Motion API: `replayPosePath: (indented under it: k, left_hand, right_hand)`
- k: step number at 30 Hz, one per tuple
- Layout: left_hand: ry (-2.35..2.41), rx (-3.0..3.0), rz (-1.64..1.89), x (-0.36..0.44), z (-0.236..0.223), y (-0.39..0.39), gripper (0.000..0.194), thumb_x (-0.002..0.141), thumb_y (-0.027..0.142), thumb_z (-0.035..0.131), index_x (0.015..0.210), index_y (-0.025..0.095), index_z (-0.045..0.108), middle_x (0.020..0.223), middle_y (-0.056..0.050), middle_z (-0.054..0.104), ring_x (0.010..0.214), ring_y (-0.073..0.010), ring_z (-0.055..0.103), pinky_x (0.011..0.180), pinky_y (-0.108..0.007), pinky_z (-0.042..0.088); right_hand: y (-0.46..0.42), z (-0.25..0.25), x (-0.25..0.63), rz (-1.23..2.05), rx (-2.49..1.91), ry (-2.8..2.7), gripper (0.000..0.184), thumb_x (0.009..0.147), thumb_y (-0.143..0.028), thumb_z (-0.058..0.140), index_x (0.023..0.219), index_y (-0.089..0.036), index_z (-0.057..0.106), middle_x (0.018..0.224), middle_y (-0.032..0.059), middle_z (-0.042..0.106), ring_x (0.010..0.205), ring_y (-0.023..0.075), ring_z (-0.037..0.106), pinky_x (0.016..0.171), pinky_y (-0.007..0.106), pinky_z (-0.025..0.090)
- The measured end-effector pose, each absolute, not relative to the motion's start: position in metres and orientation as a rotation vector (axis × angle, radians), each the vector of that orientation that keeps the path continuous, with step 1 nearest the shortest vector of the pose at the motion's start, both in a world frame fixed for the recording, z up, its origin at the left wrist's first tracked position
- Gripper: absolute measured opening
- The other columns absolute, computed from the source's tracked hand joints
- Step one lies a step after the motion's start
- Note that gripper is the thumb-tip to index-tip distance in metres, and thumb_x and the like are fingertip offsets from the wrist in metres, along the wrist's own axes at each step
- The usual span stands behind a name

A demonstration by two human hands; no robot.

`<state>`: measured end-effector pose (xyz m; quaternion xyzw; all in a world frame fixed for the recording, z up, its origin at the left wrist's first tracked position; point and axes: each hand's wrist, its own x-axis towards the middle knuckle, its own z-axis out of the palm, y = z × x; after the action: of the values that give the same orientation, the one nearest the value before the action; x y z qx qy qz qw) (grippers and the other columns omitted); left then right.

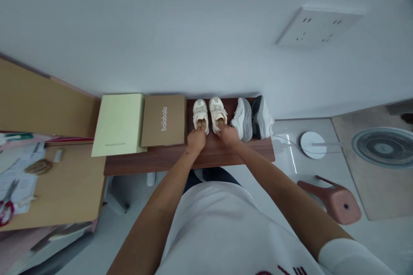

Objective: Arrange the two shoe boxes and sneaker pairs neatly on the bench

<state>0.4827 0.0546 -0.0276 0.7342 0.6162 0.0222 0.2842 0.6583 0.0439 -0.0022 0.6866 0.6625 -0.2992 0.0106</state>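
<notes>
Two small cream shoes stand side by side on a dark wooden shelf (180, 159), toes to the wall. My left hand (196, 139) grips the heel of the left cream shoe (200, 113), fingers tucked into its opening. My right hand (228, 134) holds the heel of the right cream shoe (217, 111) the same way. Both arms reach forward over my white shirt.
A brown "balabala" box (164, 120) and a pale green box (119, 123) lie left of the shoes. A white and grey pair of sneakers (253, 118) stands to the right. A desk with papers and scissors (58, 184) is at left; a pink stool (332, 200) and a fan (383, 146) are on the floor at right.
</notes>
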Motion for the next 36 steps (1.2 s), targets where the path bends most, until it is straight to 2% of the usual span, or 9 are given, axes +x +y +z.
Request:
replayPosePath:
  k: [5, 10, 19, 24, 30, 36]
  left_hand:
    - [1.658, 1.933, 0.066, 0.478, -0.036, 0.047, 0.030, 0.093, 0.019, 0.054, 0.122, 0.018, 0.062, 0.121, -0.019, 0.066, 0.120, -0.0317, 0.060, 0.107, -0.042, 0.041]
    - [1.675, 1.965, 0.034, 0.476, -0.040, 0.042, 0.031, 0.095, 0.018, 0.051, 0.124, 0.018, 0.062, 0.121, -0.020, 0.065, 0.117, -0.0325, 0.061, 0.105, -0.044, 0.042]
    - [1.703, 2.110, -0.331, 0.480, -0.036, 0.046, 0.039, 0.102, 0.021, 0.036, 0.136, 0.017, 0.054, 0.128, -0.018, 0.064, 0.115, -0.0295, 0.062, 0.095, -0.041, 0.051]
    - [1.701, 2.149, -0.401, 0.481, -0.037, 0.048, 0.042, 0.103, 0.019, 0.029, 0.139, 0.017, 0.051, 0.127, -0.018, 0.065, 0.115, -0.0289, 0.063, 0.094, -0.040, 0.051]
    - [1.689, 2.135, -0.413, 0.480, -0.034, 0.048, 0.041, 0.103, 0.024, 0.033, 0.140, 0.017, 0.050, 0.130, -0.020, 0.063, 0.114, -0.0303, 0.064, 0.092, -0.041, 0.052]
    - [1.720, 2.075, -0.354, 0.483, -0.009, 0.048, 0.051, 0.102, 0.034, 0.039, 0.151, 0.020, 0.037, 0.141, -0.021, 0.055, 0.106, -0.0304, 0.069, 0.085, -0.040, 0.055]
  right_hand:
    - [0.043, -0.007, 0.642, -0.895, 2.111, 2.047, 0.026, 0.100, -0.032, 0.054, 0.122, -0.022, 0.059, 0.129, 0.0174, 0.068, 0.115, 0.0312, 0.067, 0.094, 0.039, 0.052]
    - [0.041, -0.015, 0.631, -0.887, 2.100, 2.023, 0.026, 0.101, -0.032, 0.051, 0.123, -0.021, 0.059, 0.130, 0.0200, 0.066, 0.113, 0.0327, 0.069, 0.095, 0.042, 0.052]
    - [0.040, -0.020, 0.622, -0.723, 1.936, 2.007, 0.028, 0.106, -0.033, 0.040, 0.125, -0.019, 0.054, 0.132, 0.0194, 0.065, 0.110, 0.0273, 0.071, 0.090, 0.039, 0.055]
    - [0.040, -0.023, 0.619, -0.710, 1.922, 1.985, 0.029, 0.106, -0.033, 0.039, 0.127, -0.018, 0.054, 0.132, 0.0188, 0.065, 0.110, 0.0261, 0.071, 0.089, 0.036, 0.054]
    - [0.035, -0.023, 0.621, -0.712, 1.992, 1.982, 0.031, 0.105, -0.033, 0.043, 0.129, -0.020, 0.057, 0.133, 0.0153, 0.065, 0.107, 0.0258, 0.070, 0.087, 0.035, 0.054]
    - [0.029, -0.015, 0.637, -0.688, 2.141, 2.141, 0.035, 0.104, -0.039, 0.046, 0.126, -0.020, 0.065, 0.131, 0.0125, 0.066, 0.104, 0.0239, 0.069, 0.083, 0.030, 0.050]
